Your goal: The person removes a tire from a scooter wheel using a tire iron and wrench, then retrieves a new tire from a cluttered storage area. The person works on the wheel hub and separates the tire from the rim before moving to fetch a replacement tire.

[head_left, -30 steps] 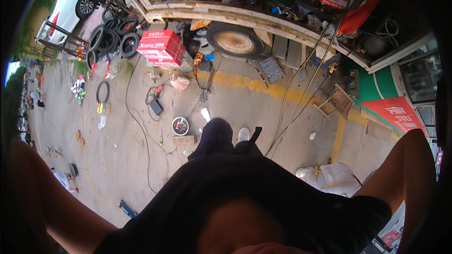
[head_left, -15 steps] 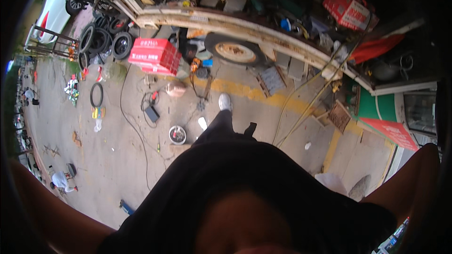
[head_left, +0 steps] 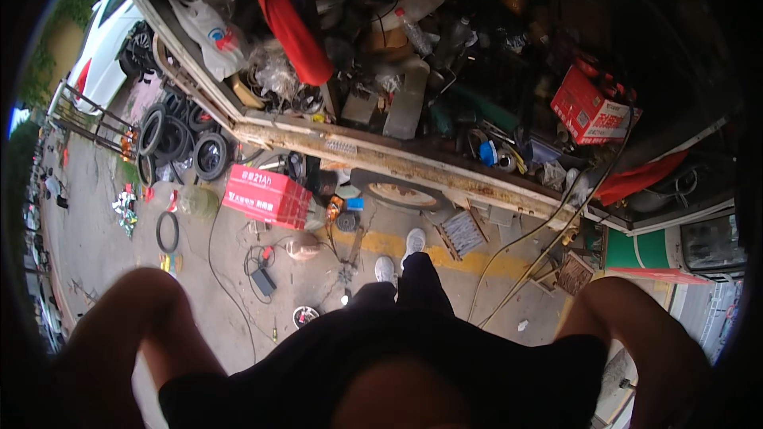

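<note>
Both my arms are bent, with the left elbow and the right elbow raised at either side. Neither hand shows; what they hold, if anything, is hidden. My two white shoes stand on the concrete just short of a van-like vehicle's rusty sill. Past the sill lies a cluttered load bed with a red cloth, a white plastic bag, a red-and-white carton and a blue roll.
On the ground at left are a red box, a pile of tyres, a black charger-like block with cable, and a bowl of small parts. A slatted wooden piece lies by the wheel. Hoses trail down at right.
My view has moved closer to the vehicle and shows more of its load. A second shoe now shows beside the first. Both elbows have come forward and inward.
</note>
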A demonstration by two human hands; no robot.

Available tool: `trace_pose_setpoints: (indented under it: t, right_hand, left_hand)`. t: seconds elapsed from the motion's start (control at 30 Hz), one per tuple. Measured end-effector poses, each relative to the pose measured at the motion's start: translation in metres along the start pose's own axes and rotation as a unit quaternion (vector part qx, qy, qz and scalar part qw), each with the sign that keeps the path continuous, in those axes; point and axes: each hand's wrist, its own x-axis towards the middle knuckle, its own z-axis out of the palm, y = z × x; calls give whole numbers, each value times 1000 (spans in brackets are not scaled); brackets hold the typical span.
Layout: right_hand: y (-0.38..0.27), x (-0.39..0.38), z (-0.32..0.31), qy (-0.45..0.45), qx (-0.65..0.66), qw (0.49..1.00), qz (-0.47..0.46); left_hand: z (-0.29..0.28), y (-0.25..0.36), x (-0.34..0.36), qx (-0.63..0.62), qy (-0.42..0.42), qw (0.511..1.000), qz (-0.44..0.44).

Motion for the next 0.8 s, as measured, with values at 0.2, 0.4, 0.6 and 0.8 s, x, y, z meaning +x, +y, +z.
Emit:
trace_pose_setpoints:
  t: [0.2, 0.4, 0.6, 0.8]
  right_hand:
    - [55, -297, 11, -186, -22, 791, 583]
    - [67, -515, 59, -396, 1, 567, 722]
    - [195, -629, 122, -524, -146, 624, 561]
    - [261, -691, 160, -641, -238, 533, 498]
  left_hand:
    - [44, 57, -279, -68, -353, 612, -705]
    - [16, 141, -527, 40, -230, 158, -959]
    - [79, 140, -691, 182, 208, -24, -961]
    - [199, 129, -752, 43, 271, 39, -961]
